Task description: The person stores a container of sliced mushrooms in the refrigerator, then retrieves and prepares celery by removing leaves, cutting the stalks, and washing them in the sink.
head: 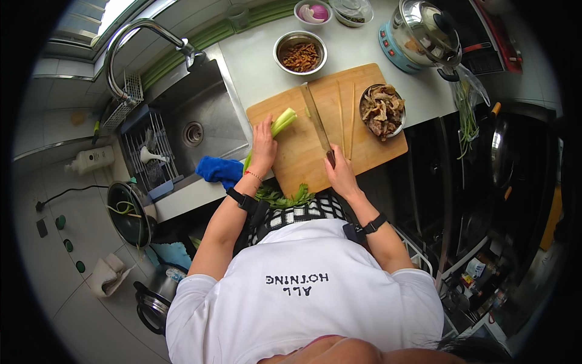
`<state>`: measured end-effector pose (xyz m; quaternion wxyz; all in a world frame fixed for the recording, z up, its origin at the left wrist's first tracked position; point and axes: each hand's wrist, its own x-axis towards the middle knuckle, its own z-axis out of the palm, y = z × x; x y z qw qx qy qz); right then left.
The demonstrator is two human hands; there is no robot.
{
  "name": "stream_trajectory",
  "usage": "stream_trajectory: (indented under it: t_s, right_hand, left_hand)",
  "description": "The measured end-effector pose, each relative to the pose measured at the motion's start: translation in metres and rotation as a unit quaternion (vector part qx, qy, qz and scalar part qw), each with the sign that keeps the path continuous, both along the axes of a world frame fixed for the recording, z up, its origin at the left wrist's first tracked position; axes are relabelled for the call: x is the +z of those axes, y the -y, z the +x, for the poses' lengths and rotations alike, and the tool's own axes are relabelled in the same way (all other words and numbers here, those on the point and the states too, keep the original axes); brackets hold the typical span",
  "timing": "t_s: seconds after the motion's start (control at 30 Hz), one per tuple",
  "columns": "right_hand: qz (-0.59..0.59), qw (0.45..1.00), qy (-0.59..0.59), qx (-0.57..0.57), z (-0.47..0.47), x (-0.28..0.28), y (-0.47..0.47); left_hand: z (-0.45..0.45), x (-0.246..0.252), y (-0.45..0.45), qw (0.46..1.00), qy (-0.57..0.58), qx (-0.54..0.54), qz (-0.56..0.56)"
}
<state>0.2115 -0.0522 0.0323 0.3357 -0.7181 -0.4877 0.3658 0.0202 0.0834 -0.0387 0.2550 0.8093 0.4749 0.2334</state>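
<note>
My left hand (pixel 263 145) grips a bunch of celery (pixel 284 122) near the left side of a wooden cutting board (pixel 304 145). The cut ends point away from me, and the leaves (pixel 291 196) hang over the board's near edge. In my right hand (pixel 340 175) is the handle of a kitchen knife (pixel 317 119). Its blade lies along the board, apart from the celery, with a small green piece (pixel 308 112) beside it. Right of the knife rest two wooden chopsticks (pixel 341 113). A metal bowl of dried, brownish food pieces (pixel 383 111) stands on the board's right side.
Left is a steel sink (pixel 204 109) with a faucet (pixel 154 25); a blue cloth (pixel 220 170) lies on its near edge. Behind the board stand a bowl of brown strips (pixel 300 52) and a bowl of onion (pixel 313 12). A lidded electric pot (pixel 423 36) occupies the back right.
</note>
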Motion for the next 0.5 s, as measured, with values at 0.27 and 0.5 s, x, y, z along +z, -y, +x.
stream_trajectory:
  t_s: [0.27, 0.5]
  right_hand:
    - [0.026, 0.966, 0.258, -0.018, 0.019, -0.011, 0.005]
    - [-0.027, 0.952, 0.305, -0.012, 0.015, -0.033, -0.003]
  left_hand:
    - [-0.044, 0.038, -0.011, 0.905, 0.325, 0.066, -0.265]
    - [-0.056, 0.063, 0.001, 0.799, 0.49, 0.092, -0.336]
